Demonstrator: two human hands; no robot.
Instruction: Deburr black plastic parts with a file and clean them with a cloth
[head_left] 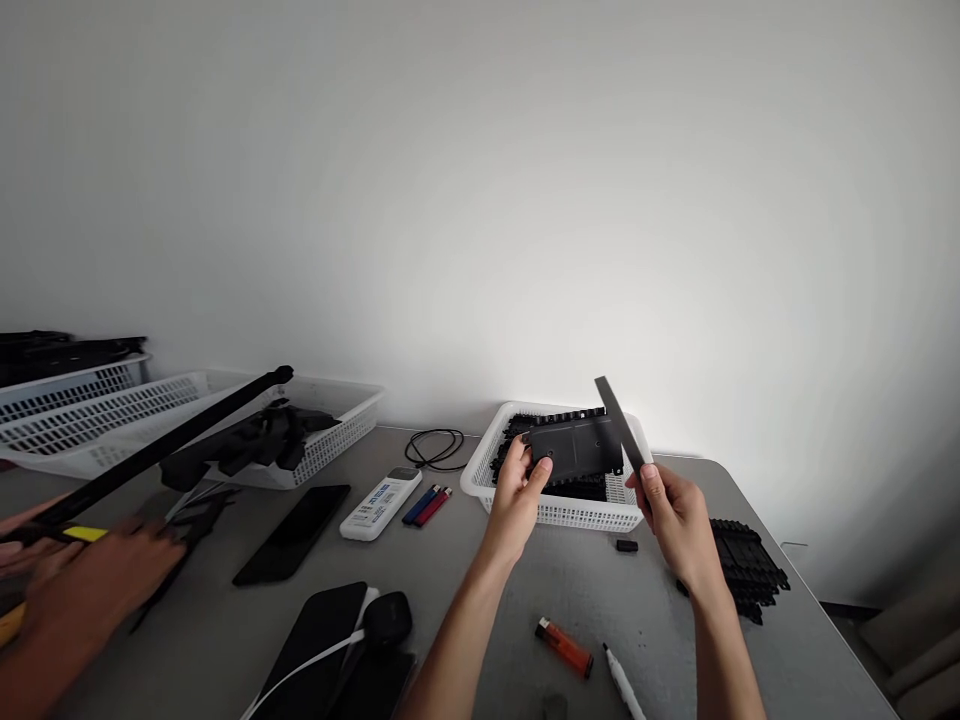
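Observation:
My left hand is closed on a black plastic plate, thumb in front, fingers mostly hidden behind. The plate is raised in front of a white basket holding more black parts. In my right hand is a flat grey bar, perhaps a file; its kind is not certain. It slants up to the left across the plate's right end; whether they touch I cannot tell. A small black cap lies below the basket. Right of my right wrist is a pile of black plastic parts.
An orange lighter, a white marker, two more lighters, a white power bank and a phone lie on the grey table. At left, a co-worker's hands hold a long black strip near white baskets.

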